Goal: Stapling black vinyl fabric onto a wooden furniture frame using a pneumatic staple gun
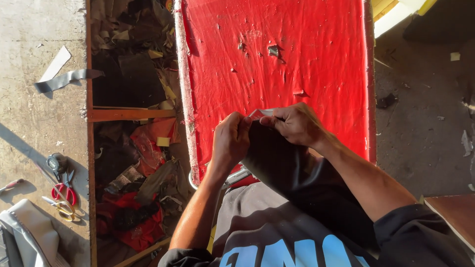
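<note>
The red table [277, 64] runs off the top edge. The dark sheet [277, 158] hides its near end, and shadow blurs the scraps [133, 163] in the bin.

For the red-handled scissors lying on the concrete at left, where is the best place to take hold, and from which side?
Take the red-handled scissors by the red loops, reaching straight down from above. They lie flat on the concrete floor, loops toward the person, blades pointing away beside the yellow-handled scissors.

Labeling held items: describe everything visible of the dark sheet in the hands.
The dark sheet looks like thin, pliable black material with a pale underside showing at its folded top edge. It hangs from there toward the person's lap, over the red surface. The left hand and right hand pinch its top edge.
</note>
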